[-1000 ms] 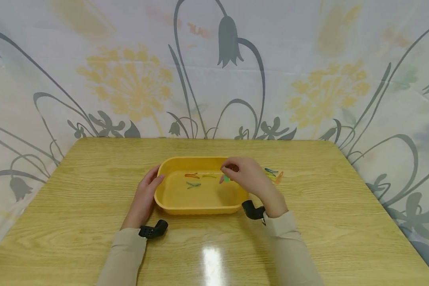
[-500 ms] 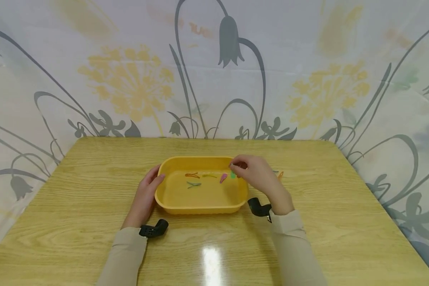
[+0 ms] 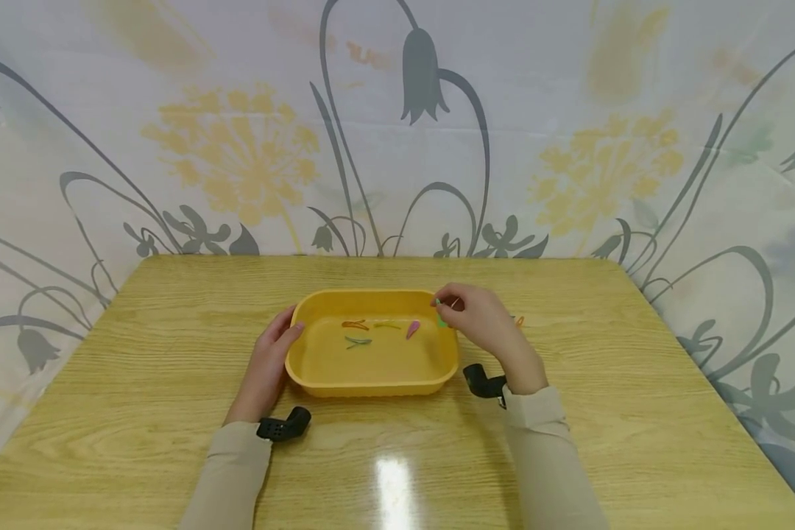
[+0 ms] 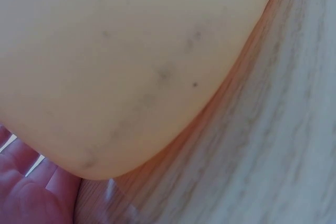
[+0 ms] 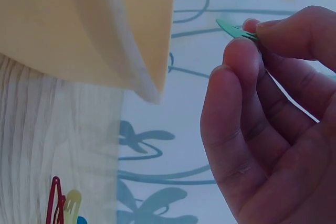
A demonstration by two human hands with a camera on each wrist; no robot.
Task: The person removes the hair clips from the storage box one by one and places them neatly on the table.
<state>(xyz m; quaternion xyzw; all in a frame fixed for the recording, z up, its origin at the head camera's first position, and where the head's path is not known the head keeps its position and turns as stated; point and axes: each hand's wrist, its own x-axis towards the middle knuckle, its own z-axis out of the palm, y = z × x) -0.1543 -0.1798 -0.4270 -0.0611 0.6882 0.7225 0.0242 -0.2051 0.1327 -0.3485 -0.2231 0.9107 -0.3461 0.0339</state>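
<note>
My left hand (image 3: 269,361) holds the left end of a yellow plastic tub (image 3: 371,389), thumb over the rim and fingers outside. In the left wrist view part of that hand (image 4: 34,198) shows beside the tub wall. My right hand (image 3: 485,324) is at the tub's right end, pinching a green snap hair clip (image 5: 231,29) between thumb and fingertips. Inside the tub lie a pink hair clip (image 3: 413,329), a yellow one (image 3: 388,324), an orange one (image 3: 354,324) and a greenish one (image 3: 358,341), spaced apart.
More hair clips lie on the wooden table (image 3: 636,412) right of the tub, mostly behind my right hand: an orange one (image 3: 520,321), a red one (image 5: 56,190) and a pale yellow one (image 5: 74,200). A flowered cloth (image 3: 384,147) hangs behind the table.
My right hand has shifted right and slightly away from me, taking the green hair clip towards the tub's right end. The pink hair clip has come into fuller view. My left hand stays put.
</note>
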